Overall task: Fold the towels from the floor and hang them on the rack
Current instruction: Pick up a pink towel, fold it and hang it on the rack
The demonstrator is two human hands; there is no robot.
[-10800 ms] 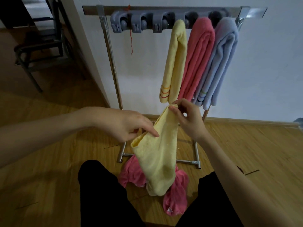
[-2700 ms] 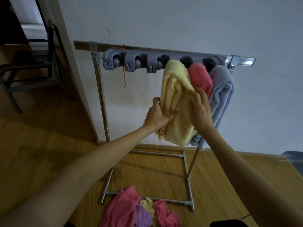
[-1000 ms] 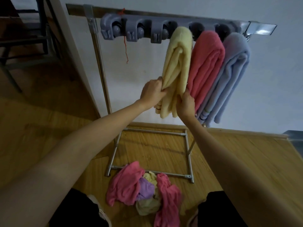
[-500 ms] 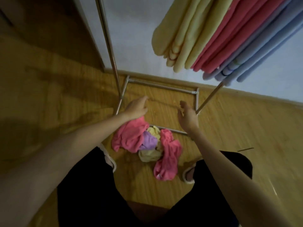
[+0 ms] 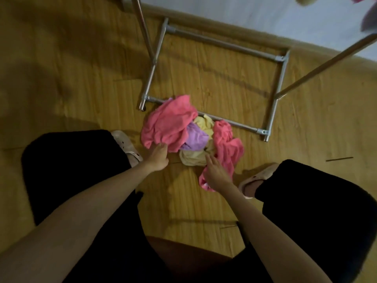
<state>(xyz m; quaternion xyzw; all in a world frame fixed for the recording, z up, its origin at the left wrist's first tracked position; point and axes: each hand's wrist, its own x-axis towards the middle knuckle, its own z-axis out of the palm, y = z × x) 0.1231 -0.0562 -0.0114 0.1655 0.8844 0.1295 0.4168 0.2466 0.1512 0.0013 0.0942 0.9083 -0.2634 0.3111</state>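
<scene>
A heap of crumpled towels lies on the wooden floor against the front bar of the rack base. It holds a large pink towel, a purple towel, a pale yellow towel and a second pink towel. My left hand is at the near edge of the large pink towel, its fingers curled onto the cloth. My right hand reaches with straight fingers to where the yellow towel and the second pink towel meet. Only the hanging towel ends show at the top right.
Two slanted rack posts rise from the base beside the white wall. My feet in light slippers stand on either side of the heap, with my dark trouser legs below. The skirting board runs behind the rack.
Both hands let go of the hung yellow towel and dropped to the floor heap. The view tilted down, and my left hand now grips the large pink towel's edge.
</scene>
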